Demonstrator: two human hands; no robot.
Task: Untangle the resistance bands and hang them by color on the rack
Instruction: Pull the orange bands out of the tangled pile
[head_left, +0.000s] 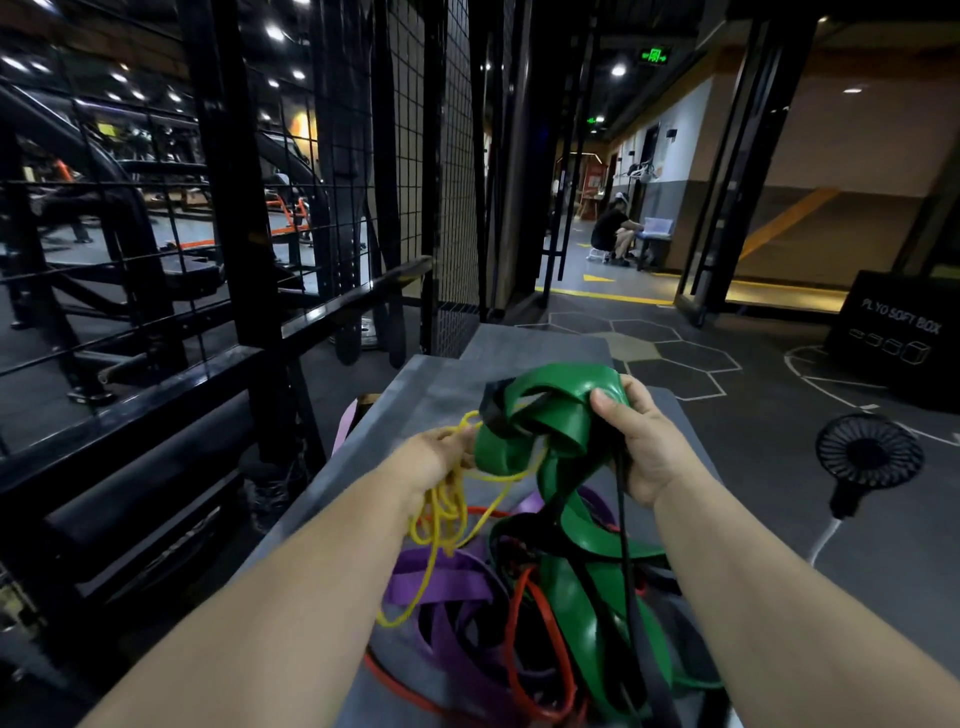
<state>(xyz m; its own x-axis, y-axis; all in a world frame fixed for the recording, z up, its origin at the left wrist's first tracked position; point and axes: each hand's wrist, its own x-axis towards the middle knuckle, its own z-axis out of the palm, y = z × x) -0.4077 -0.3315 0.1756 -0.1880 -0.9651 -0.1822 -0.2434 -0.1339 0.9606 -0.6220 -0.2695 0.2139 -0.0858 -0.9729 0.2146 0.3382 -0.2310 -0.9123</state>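
A tangle of resistance bands lies on a grey box top (436, 384) in front of me. My right hand (644, 441) grips a bunched wide green band (545, 410) and a thin black band (623, 519), lifted above the heap. My left hand (441, 452) holds loops of a thin yellow band (441, 514) that thread through the green one. Below lie purple bands (447, 582), red bands (540, 639) and more green and black ones, all crossed over each other. A black metal rack with mesh (291, 218) stands to the left.
A small black fan (867, 457) stands on the floor at the right, with a black plyo box (904, 332) behind it. A seated person (613, 228) is far down the corridor. Black rails and a padded roller (156, 467) run along the left side.
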